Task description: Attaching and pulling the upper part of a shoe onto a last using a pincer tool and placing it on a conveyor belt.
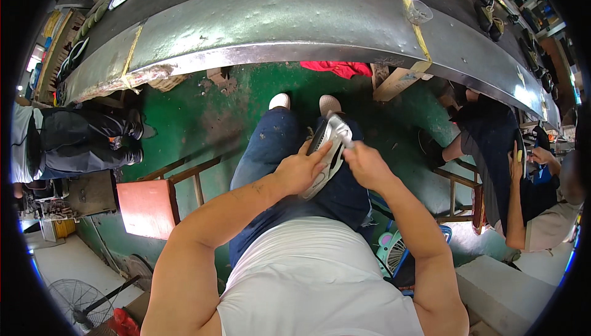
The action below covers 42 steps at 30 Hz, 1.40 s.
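A grey and white shoe [322, 179] with a dark sole edge lies slantwise over my lap, its toe end pointing away from me. My left hand [300, 170] grips it from the left side, fingers closed over the upper. My right hand [367, 162] is a fist around a silver metal tool [340, 129], whose shiny end meets the far part of the shoe. The tool is partly smeared, so I cannot make out its exact kind. Its handle is mostly hidden by my fingers.
A metal-edged bench [265, 22] curves across in front, with a clear plastic cup [420, 12] on it. A reddish stool [148, 207] stands left. At right a seated co-worker [492, 151] handles something. A green fan [391, 253] is by my right side.
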Tool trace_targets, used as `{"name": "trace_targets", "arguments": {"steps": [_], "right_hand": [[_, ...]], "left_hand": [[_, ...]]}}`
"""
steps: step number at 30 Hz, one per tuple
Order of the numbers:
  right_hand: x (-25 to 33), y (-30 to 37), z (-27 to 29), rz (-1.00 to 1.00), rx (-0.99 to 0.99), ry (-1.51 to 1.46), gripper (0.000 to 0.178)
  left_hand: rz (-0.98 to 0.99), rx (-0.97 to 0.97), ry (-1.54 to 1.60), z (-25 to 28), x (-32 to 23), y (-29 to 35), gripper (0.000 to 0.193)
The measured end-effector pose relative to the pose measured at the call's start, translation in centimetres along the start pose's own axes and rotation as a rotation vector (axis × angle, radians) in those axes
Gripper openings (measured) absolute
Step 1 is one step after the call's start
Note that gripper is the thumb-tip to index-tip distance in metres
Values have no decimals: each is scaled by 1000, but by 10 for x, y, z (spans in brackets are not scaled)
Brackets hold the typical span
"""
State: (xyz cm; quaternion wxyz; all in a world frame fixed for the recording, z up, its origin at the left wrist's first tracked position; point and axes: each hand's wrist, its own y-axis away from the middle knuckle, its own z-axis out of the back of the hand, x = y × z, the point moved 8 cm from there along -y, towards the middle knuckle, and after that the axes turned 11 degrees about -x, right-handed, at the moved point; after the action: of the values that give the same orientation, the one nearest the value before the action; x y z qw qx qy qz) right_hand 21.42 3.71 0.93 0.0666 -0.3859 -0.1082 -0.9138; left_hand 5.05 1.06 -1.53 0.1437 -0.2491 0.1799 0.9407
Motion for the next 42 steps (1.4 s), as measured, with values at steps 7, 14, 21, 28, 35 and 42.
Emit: {"name": "trace_targets", "arguments": {"steps": [7, 14, 21, 28, 35, 42], "right_hand": [[-9, 7, -13, 69, 116, 123, 42], [-3, 46, -39, 64, 173, 106, 44], [-55, 79, -42, -302, 108, -392, 32], [-59, 107, -38, -225, -176, -809, 30], [-69, 103, -36, -285, -226, -666, 20], [-22, 92, 7, -234, 172, -294, 18]], "left_hand": [[249, -348, 520, -12, 34, 33, 66], [335, -246, 641, -18, 34, 36, 69], [310, 122, 335, 19, 16, 38, 95], [-111, -552, 839, 143, -15, 9, 52], [322, -192, 842, 50, 9, -77, 57], [154, -164, 399, 13, 21, -10, 64]]}}
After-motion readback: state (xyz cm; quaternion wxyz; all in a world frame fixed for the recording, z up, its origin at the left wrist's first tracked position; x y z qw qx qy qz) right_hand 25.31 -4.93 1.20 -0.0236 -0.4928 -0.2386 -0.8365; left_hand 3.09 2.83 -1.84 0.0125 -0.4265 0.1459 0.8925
